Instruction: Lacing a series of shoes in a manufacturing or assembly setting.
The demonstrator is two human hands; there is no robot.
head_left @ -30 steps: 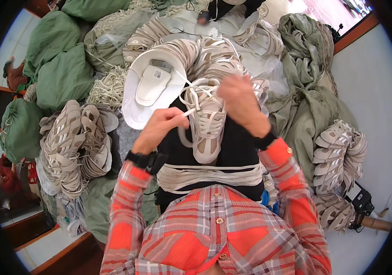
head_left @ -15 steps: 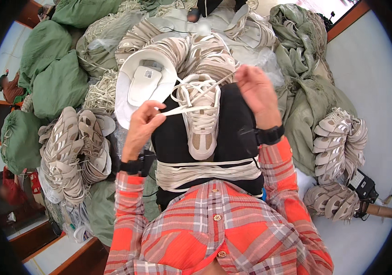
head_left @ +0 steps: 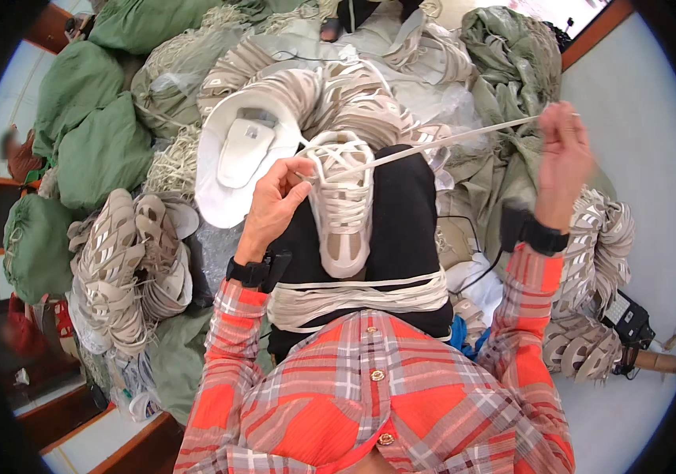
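Note:
A beige and white sneaker upper (head_left: 344, 213) lies toe toward me on my black-trousered lap, its front rows laced. My right hand (head_left: 565, 162), slightly blurred, is raised well off to the right. Its fingers pinch the end of a pale shoelace (head_left: 456, 140), which runs taut and slanting from the upper. Beside the upper's left edge is my left hand (head_left: 273, 201), fingers curled and thumb close to them. Whatever it grips there is hidden. A bundle of loose laces (head_left: 358, 300) stretches across my thighs.
White-lined uppers (head_left: 223, 193) are stacked just beyond my lap. More bundled uppers lie at left (head_left: 113, 265) and right (head_left: 579, 347). Green sacks (head_left: 105, 146) surround the pile. A black device (head_left: 629, 320) sits at right. Another person's foot (head_left: 332, 30) shows at the top.
My right hand has swung outward to the right, drawing the shoelace out long and straight. My left hand has moved up and right to the upper's edge.

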